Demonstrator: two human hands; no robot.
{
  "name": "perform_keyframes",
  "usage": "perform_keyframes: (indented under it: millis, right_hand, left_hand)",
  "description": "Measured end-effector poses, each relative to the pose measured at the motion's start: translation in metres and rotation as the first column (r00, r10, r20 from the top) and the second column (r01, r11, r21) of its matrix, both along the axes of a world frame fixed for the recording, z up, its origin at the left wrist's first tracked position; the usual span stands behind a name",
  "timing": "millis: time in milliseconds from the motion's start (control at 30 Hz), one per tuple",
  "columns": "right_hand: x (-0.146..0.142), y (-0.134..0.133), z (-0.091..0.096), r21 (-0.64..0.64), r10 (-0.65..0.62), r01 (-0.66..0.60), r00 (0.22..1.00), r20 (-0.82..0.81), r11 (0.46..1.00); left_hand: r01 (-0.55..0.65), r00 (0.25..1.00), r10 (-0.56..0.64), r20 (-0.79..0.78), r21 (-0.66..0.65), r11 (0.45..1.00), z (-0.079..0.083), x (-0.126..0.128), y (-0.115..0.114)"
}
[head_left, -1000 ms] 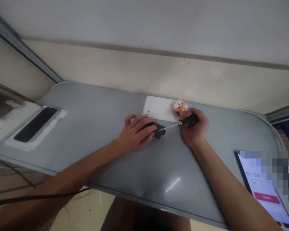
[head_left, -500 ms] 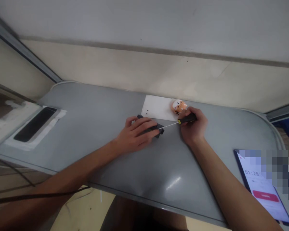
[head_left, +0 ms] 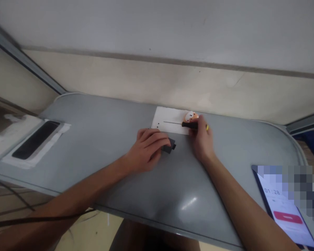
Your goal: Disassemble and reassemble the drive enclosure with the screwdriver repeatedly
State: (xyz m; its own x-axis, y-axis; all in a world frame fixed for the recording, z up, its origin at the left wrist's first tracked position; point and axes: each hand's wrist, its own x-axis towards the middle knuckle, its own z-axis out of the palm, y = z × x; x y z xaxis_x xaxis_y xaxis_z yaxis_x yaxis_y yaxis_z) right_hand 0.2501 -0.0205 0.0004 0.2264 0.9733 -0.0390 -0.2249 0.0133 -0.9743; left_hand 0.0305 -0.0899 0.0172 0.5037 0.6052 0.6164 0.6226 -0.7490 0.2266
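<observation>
My left hand (head_left: pixel 151 146) is closed over a small dark grey box-shaped piece (head_left: pixel 168 145) lying on the table, its fingers covering most of it. A small tab sticks out at the piece's right end. In my right hand (head_left: pixel 202 139) is a screwdriver (head_left: pixel 189 124) with a black and yellow handle. Its thin shaft points left, over a white sheet (head_left: pixel 170 114). Two small dark dots (head_left: pixel 157 125), perhaps screws, are at the sheet's left side. An orange and white animal-faced object (head_left: pixel 191 116) sits at the sheet's right end, just behind the screwdriver handle.
A phone or tablet (head_left: pixel 288 202) showing a timer lies at the right of the grey table (head_left: pixel 99 122). At the left, a dark slab (head_left: pixel 36 139) rests on white material. A wall (head_left: pixel 125 76) runs along the back, and a black cable (head_left: pixel 42 219) crosses at lower left.
The screwdriver's tip has left the dark grey piece. My right hand has moved left, bringing the screwdriver over the white sheet. My left hand stays on the piece, showing more of its right end.
</observation>
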Motion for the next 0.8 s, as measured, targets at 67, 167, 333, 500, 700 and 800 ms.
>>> perform_keyframes:
  millis: [67,167,333,500,700,800]
  right_hand:
    - [-0.001,-0.004,0.001,0.042,0.073,-0.081,0.984,0.165,0.996]
    - [-0.002,-0.007,0.002,0.086,0.133,-0.158,0.96,0.246,0.984]
    - [-0.003,-0.006,0.003,0.066,0.211,-0.243,0.926,0.314,0.968]
    - [-0.001,-0.007,0.003,0.05,0.137,-0.153,0.963,0.232,0.987]
    - [0.004,0.002,0.0,-0.06,-0.113,0.104,0.98,-0.164,0.993]
    - [0.005,0.007,-0.001,-0.103,-0.123,0.099,0.956,-0.266,0.99]
  left_hand:
    - [0.026,0.999,-0.025,-0.046,0.008,1.0,-0.001,-0.005,0.001]
    - [0.064,0.993,-0.058,-0.108,0.062,0.996,-0.005,-0.02,0.003]
    - [0.001,1.0,-0.001,0.0,-0.005,1.0,-0.013,-0.05,0.013]
    - [0.071,0.982,-0.012,0.187,-0.308,0.949,-0.011,-0.051,0.011]
    - [0.143,0.971,-0.065,0.229,-0.342,0.929,-0.007,-0.021,0.01]
    - [0.135,0.968,-0.049,0.248,-0.343,0.93,-0.008,-0.011,0.016]
